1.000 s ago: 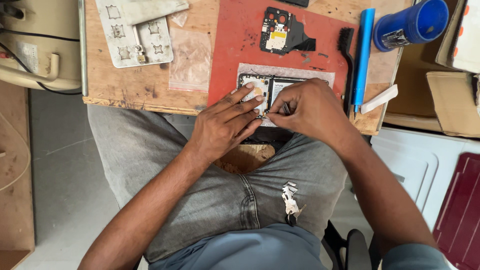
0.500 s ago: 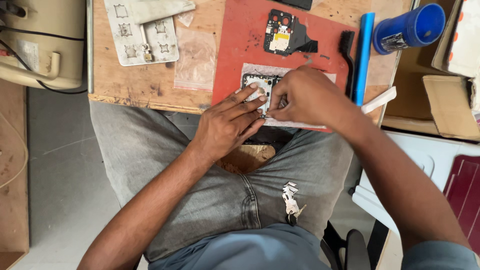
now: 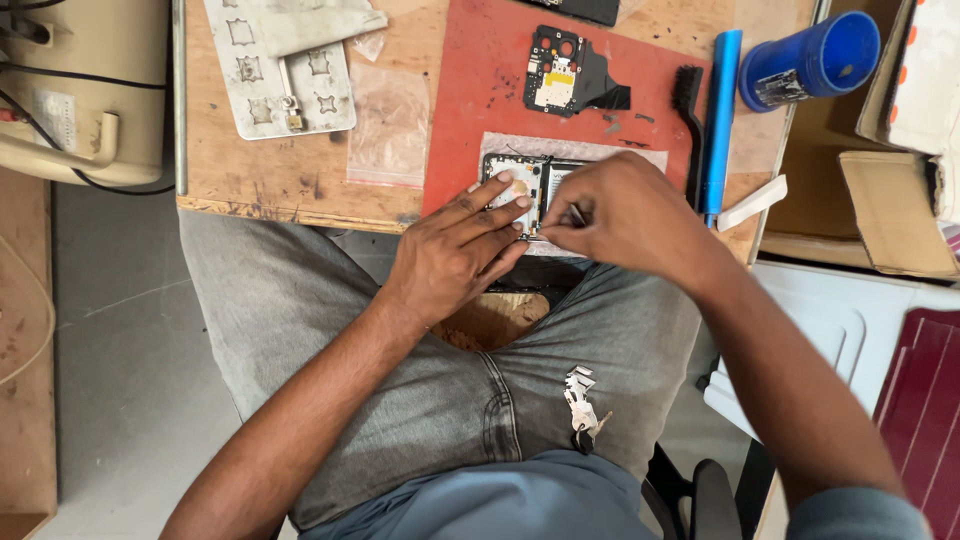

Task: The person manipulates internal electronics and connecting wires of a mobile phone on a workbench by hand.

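Observation:
An opened phone body (image 3: 525, 180) lies on a pale sheet at the near edge of a red work mat (image 3: 480, 90). My left hand (image 3: 455, 250) rests flat on its left part, fingers spread and pressing it down. My right hand (image 3: 625, 215) covers the phone's right part, fingers pinched on a thin dark tool (image 3: 572, 215) whose tip meets the phone's middle. A separate black circuit assembly (image 3: 565, 75) with a gold patch lies farther back on the mat.
A black brush (image 3: 688, 110) and a blue tube (image 3: 718, 120) lie right of the mat, a blue cup (image 3: 810, 60) beyond them. A metal stencil plate (image 3: 285, 75) and a clear bag (image 3: 388, 125) sit left. Keys (image 3: 580, 405) hang at my lap.
My right hand has shifted slightly right and lower over the phone. The left hand keeps pressing the same spot. The camera view has shifted a little.

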